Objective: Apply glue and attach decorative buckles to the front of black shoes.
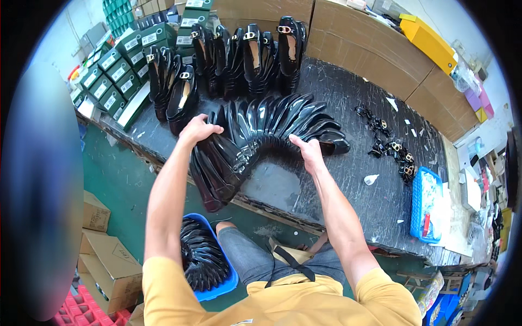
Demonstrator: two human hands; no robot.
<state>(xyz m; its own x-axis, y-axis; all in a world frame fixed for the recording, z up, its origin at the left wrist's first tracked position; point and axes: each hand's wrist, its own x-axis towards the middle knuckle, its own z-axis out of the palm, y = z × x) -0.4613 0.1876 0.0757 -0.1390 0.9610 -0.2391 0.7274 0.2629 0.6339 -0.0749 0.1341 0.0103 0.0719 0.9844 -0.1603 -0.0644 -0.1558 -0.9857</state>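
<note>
A long row of glossy black shoes lies packed side by side on the dark table, fanned in an arc that hangs over the near edge at its left end. My left hand grips the outer side of this row near its left bend, thumb on top and the other fingers partly hidden. On the inner side, toward the right end, my right hand holds the shoes with its thumb against them; its other fingers are partly hidden. Black shoes with gold buckles stand upright just behind the row.
Green shoe boxes are stacked at the back left. Loose black bows with gold buckles and a blue basket lie to the right. Below the table, a blue tub holds more black shoes beside cardboard boxes.
</note>
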